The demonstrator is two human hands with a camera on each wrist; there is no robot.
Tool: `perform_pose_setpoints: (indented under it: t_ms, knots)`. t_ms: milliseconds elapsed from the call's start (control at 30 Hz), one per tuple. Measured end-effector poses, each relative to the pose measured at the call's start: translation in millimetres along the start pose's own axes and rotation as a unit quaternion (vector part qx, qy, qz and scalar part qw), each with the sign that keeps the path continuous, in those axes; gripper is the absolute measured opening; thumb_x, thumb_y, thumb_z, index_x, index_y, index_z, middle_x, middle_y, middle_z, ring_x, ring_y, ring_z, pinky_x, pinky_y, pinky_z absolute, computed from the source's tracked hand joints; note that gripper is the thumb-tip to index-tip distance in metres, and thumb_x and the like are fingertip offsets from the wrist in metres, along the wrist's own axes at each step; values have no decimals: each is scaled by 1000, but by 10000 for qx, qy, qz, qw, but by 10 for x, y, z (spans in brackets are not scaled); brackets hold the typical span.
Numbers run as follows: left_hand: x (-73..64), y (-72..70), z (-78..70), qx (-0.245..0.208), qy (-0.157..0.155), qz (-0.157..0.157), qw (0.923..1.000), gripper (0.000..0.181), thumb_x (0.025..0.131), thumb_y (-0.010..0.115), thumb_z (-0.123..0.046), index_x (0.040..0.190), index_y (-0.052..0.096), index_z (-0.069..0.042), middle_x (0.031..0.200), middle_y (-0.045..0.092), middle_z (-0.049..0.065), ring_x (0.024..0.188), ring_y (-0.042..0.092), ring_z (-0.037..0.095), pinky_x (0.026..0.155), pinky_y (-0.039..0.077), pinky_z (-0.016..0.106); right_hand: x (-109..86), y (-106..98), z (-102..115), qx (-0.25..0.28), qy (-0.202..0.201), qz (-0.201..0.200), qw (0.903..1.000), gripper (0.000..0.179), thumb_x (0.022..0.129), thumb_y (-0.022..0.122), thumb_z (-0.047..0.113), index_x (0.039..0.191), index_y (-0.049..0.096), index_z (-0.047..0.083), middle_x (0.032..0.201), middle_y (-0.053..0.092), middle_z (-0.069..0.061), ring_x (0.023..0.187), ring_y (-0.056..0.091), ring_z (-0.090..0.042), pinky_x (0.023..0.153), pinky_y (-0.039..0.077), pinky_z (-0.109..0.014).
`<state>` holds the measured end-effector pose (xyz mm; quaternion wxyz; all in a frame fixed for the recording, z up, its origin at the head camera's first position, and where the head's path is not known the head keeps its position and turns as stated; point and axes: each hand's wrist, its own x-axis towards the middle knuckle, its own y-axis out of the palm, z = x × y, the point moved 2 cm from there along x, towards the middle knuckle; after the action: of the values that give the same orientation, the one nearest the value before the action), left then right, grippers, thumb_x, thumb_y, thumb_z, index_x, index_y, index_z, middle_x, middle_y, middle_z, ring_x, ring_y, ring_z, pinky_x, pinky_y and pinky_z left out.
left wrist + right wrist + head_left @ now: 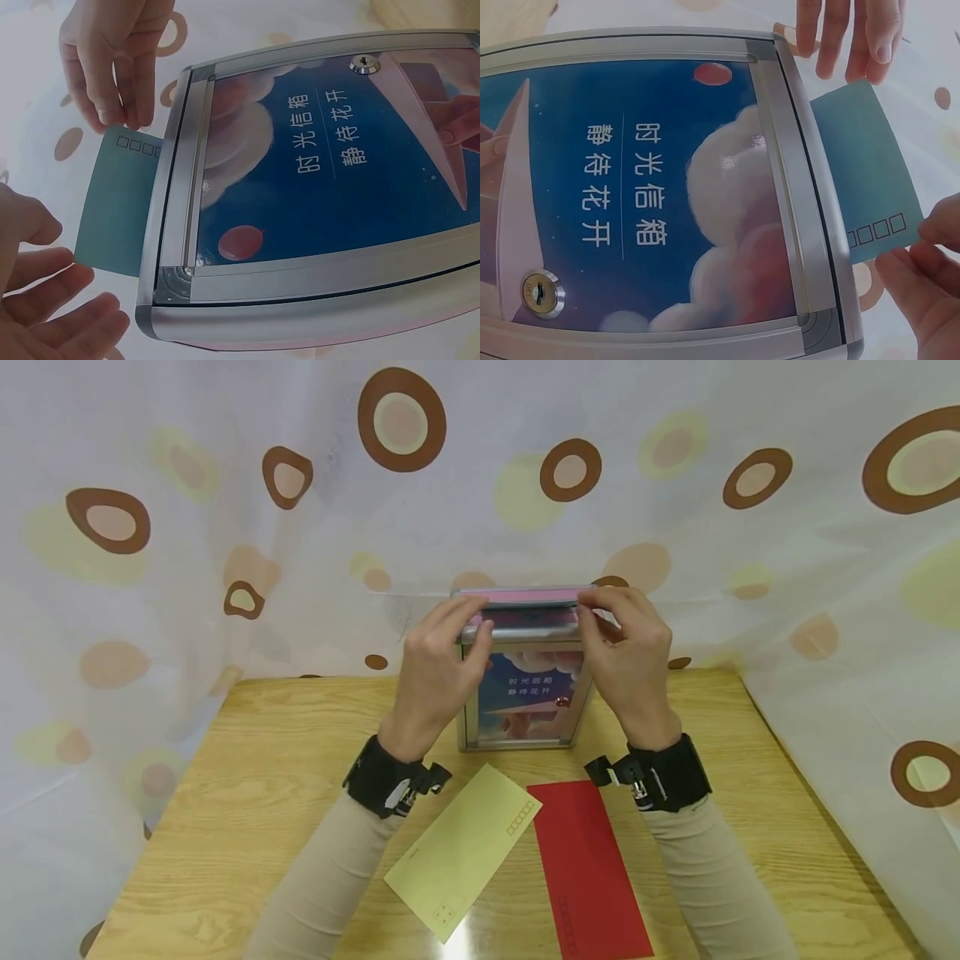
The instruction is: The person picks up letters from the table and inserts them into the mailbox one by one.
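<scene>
A metal-framed mailbox [528,722] with a pink top and a blue picture front stands upright at the back of the table. A teal envelope [116,202] sticks partway out of its top, the rest hidden inside. My right hand [630,652] pinches one outer corner of the envelope between thumb and fingers, beside the printed squares. At the opposite corner is my left hand [442,664], fingers extended, a fingertip at the paper's edge and the thumb held apart. A round keyed lock [543,293] sits on the mailbox's front.
A yellow envelope [465,852] lies slanted on the wooden table [247,793] before the mailbox. Next to it, on the right, lies a red envelope [592,877]. A white curtain with brown rings [465,518] hangs behind and at both sides.
</scene>
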<state>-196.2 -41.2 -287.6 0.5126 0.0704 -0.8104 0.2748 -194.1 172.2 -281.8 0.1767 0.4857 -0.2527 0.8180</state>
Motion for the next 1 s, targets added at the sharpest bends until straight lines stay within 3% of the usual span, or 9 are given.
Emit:
perform_pose_setpoints:
  t_ms: [200, 433, 733, 1000]
  knots:
    - [-23, 23, 16, 40, -101, 65, 9999, 29, 93, 62, -10, 118, 65, 4, 115, 68, 19, 112, 61, 24, 99, 50, 34, -24, 29, -98, -91, -169, 100, 9998, 16, 88, 65, -1, 103, 72, -4, 97, 66, -20, 89, 65, -23, 79, 59, -35]
    - [-25, 39, 24, 116, -226, 177, 9995, 31, 93, 62, -11, 120, 64, 4, 118, 67, 19, 115, 59, 25, 100, 49, 35, -46, 52, -131, -587, -530, 259, 9965, 23, 92, 61, 6, 110, 69, -5, 103, 65, -23, 91, 65, -27, 79, 58, -41]
    - [-35, 49, 30, 204, -362, 338, 9986, 32, 93, 62, -10, 122, 63, 4, 120, 65, 19, 117, 57, 26, 102, 47, 36, -65, 74, -131, -540, -511, 342, 9966, 25, 92, 61, 9, 111, 69, -6, 106, 65, -23, 99, 62, -29, 83, 55, -45]
    - [-46, 81, 69, 371, -452, 444, 9973, 33, 93, 62, -10, 122, 62, 4, 122, 64, 20, 118, 57, 28, 103, 47, 37, -86, 90, -145, -771, -472, 655, 9937, 26, 91, 63, 10, 110, 68, -7, 108, 64, -25, 104, 60, -33, 87, 55, -48]
